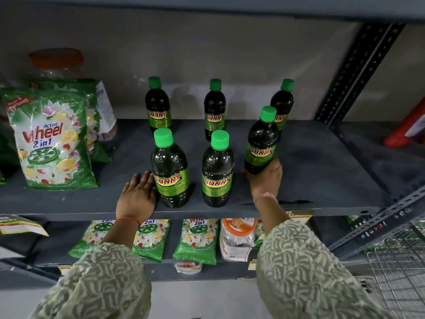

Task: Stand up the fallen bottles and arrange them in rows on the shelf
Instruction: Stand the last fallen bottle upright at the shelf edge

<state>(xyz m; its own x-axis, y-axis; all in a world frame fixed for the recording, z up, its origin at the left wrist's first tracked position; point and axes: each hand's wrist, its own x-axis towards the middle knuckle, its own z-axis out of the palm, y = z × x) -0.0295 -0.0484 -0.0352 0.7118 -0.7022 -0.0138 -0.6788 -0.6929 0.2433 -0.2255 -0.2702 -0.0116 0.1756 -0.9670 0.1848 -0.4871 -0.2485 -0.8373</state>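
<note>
While the right hand (266,178) wraps its fingers (274,165) around the base of one dark bottle (261,143), that bottle leans a little toward one o'clock, its bottom at the hand and just above the grey shelf (322,162). It is smooth, glossy plastic, rounded at the shoulder, filled with dark liquid, capped in bright green and banded by a yellow-green "SUNNY" label. Five more of the same stand upright: two front ones, the front-left bottle (170,171) and the front-middle bottle (217,171), and three behind them at twelve o'clock, the back-left bottle (157,107), the back-middle bottle (215,109) and the back-right bottle (282,104), the last partly hidden by the held one.

Left hand (138,196) lies flat on the shelf at nine o'clock of the front-left bottle, fingers loosely spread and holding nothing, just touching its side. Both arms wear pale green patterned sleeves (299,268).

Further toward nine o'clock stands a crinkly green "Wheel" detergent packet (50,143), with a clear orange-lidded jar (57,63) behind it. On the lower shelf, at six o'clock, lie more detergent packets (195,240). A wire basket (400,272) sits at four o'clock.
</note>
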